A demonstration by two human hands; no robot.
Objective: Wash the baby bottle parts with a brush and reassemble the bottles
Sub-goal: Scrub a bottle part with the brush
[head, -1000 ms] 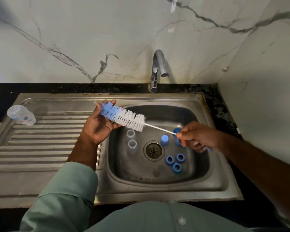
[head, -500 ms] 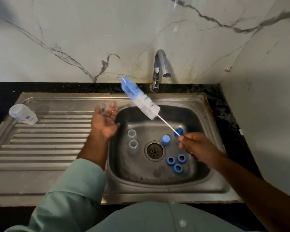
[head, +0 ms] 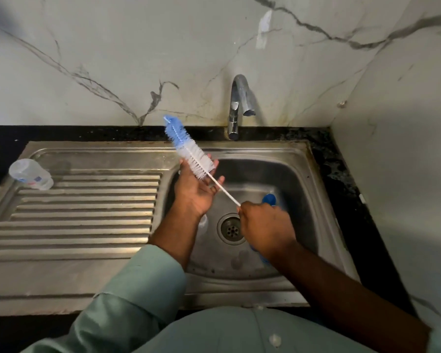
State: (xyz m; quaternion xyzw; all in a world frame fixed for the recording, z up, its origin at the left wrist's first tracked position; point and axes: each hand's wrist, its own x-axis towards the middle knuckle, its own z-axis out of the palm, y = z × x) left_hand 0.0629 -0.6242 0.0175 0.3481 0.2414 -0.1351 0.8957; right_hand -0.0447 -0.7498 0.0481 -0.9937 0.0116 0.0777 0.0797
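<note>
We see the steel sink (head: 298,286) under the tap (head: 236,105), a clear bottle (head: 31,174) lying at the drainboard's far left. Over the basin, our left hand (head: 196,189) lies open, palm up, the brush (head: 189,149) bristles touching its fingers. Our right hand (head: 265,228) pinches the wire handle. A blue part (head: 270,199) peeks out just beyond it.
</note>
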